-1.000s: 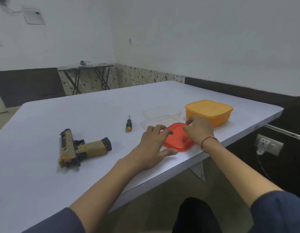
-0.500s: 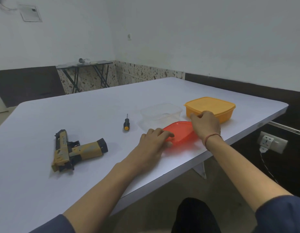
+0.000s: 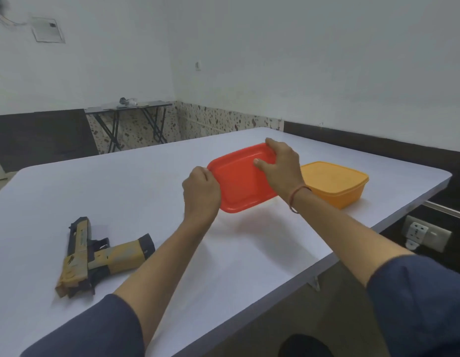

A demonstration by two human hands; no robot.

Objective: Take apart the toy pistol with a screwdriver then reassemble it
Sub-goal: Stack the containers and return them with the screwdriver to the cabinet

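Observation:
A tan and black toy pistol [image 3: 95,256] lies on its side on the white table [image 3: 120,191], near the front left. A red plastic lid [image 3: 243,181] is held up above the table, tilted toward me. My left hand [image 3: 201,191] grips its left edge. My right hand [image 3: 281,167] grips its far right edge, thumb on the top face. The screwdriver and the clear container are hidden behind the lid and my hands.
An orange lidded box [image 3: 337,184] stands at the table's right side, close to my right wrist. The table's front edge runs diagonally below my forearms. A wall socket [image 3: 424,233] sits low on the right. A small folding table [image 3: 131,106] stands at the far wall.
Both hands have lifted the red lid off the table and raised it, tilting it up. It now covers the screwdriver and the clear container. The pistol has not moved.

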